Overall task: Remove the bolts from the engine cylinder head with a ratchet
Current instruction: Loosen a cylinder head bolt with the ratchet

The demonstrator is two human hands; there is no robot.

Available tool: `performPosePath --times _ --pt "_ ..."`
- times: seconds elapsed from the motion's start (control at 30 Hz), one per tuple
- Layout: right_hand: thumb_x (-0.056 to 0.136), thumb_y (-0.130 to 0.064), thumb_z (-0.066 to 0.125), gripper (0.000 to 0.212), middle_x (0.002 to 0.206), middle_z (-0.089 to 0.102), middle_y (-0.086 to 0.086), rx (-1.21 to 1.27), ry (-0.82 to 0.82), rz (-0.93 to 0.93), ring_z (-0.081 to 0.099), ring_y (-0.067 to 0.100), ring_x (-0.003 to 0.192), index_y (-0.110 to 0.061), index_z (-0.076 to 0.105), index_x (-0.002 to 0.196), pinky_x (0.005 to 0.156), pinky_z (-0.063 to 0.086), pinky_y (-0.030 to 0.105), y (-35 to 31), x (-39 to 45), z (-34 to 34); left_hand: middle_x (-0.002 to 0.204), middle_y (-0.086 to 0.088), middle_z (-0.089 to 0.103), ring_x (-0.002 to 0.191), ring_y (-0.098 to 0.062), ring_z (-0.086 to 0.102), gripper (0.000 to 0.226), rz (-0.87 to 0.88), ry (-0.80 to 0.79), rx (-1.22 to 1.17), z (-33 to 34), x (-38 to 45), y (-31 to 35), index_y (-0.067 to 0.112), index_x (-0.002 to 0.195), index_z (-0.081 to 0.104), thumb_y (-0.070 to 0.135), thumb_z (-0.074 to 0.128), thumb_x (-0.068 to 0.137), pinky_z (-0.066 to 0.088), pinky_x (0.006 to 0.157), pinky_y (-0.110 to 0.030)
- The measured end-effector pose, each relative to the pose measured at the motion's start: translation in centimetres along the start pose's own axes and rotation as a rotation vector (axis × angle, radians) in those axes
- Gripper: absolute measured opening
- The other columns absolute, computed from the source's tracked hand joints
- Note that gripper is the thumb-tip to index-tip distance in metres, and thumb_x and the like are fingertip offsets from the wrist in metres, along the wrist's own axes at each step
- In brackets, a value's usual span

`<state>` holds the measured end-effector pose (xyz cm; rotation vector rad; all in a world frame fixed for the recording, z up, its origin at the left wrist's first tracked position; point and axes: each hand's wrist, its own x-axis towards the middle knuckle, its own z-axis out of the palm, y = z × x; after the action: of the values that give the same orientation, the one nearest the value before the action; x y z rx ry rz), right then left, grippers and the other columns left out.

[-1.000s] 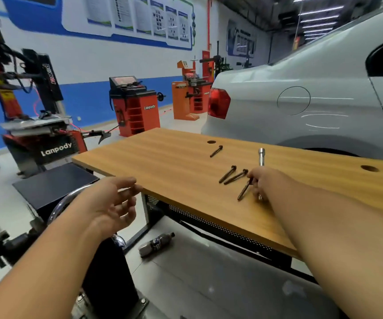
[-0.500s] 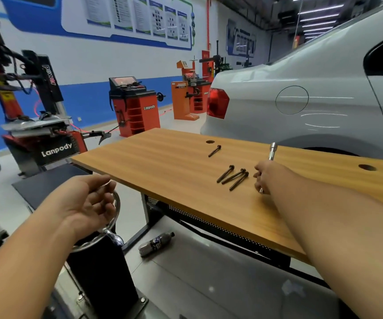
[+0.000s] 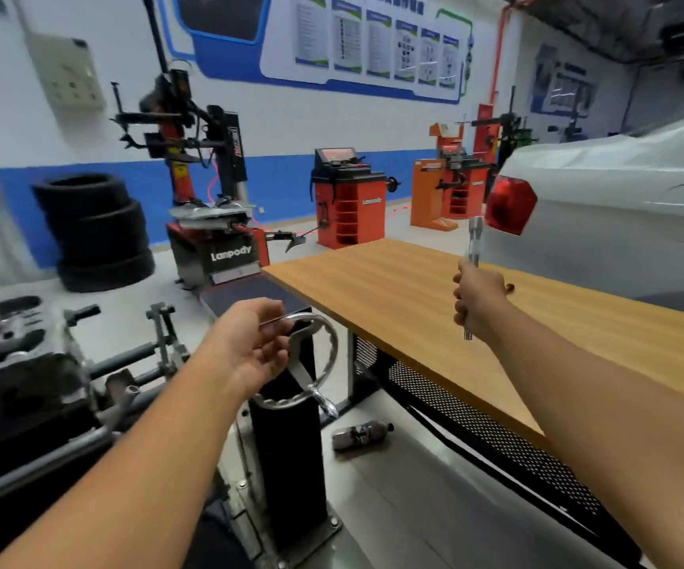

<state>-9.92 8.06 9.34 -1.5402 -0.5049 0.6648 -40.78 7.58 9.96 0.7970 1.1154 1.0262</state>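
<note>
- Fingers point(image 3: 461, 299) of the right hand point(image 3: 480, 297) are curling tight round the ratchet point(image 3: 475, 244), gripping its shaft; socket end is pointing toward 12 o'clock, and a short stub of the handle is showing below the fist at 6 o'clock.
- Fingers point(image 3: 274, 342) of the left hand point(image 3: 250, 342) are hanging loosely bent, slightly spread, holding nothing; whether the fingertips are touching the handwheel point(image 3: 323, 363) just at their 3 o'clock, cannot tell.
- Handwheel is sitting atop a black pedestal point(image 3: 291, 466).
- Right hand is hovering above the wooden table point(image 3: 393, 305), clear of its top.
- One small dark item, possibly a bolt point(image 3: 509, 287), is peeking out on the table at 3 o'clock of the right fist; mostly hidden.
- Engine cylinder head point(image 3: 7, 355) is lying at 9 o'clock of the left hand, well apart, blurred, on a metal stand point(image 3: 159, 351).
- Plastic bottle point(image 3: 360, 435) is lying on the floor at 5 o'clock of the handwheel.
- White car point(image 3: 619, 207) is standing beyond the table at 2 o'clock.
</note>
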Motion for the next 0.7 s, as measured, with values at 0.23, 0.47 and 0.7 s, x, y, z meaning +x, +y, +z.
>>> performPosePath --times 0.23,0.47,0.7 --pt "0.102 -0.040 0.061 0.029 0.064 0.059 0.003 0.022 -0.737 -0.387 0.055 0.020 0.052 -0.016 0.063 0.085 0.052 0.046 0.034 -0.9 -20.5 21.8 0.101 0.000 0.068 0.086 -0.020 0.058 0.039 0.253 0.063 0.024 -8.9 -2.7 3.7 0.023 0.110 0.071 0.058 0.062 0.097 0.049 0.079 -0.037" --pt "0.079 -0.045 0.066 0.022 0.063 0.072 -0.001 -0.024 -0.864 -0.649 0.073 0.024 0.067 -0.026 0.075 0.075 0.070 0.060 0.045 -4.8 -31.9 33.2 0.061 0.000 0.042 0.038 -0.009 0.039 0.041 0.431 0.415 -0.439 -27.0 -6.0 9.5 0.017 0.089 0.046 0.055 0.049 0.105 0.032 0.035 -0.019" --pt "0.092 -0.040 0.072 0.020 0.102 0.074 0.002 -0.747 -1.110 -1.101 0.066 0.023 0.095 -0.023 0.076 0.102 0.088 0.057 0.041 -2.6 -36.1 45.1 0.051 0.007 0.033 0.039 -0.010 0.028 0.055 0.608 0.757 -0.240 -40.7 -9.9 13.6 0.024 0.069 0.041 0.071 0.048 0.097 0.025 0.035 -0.024"
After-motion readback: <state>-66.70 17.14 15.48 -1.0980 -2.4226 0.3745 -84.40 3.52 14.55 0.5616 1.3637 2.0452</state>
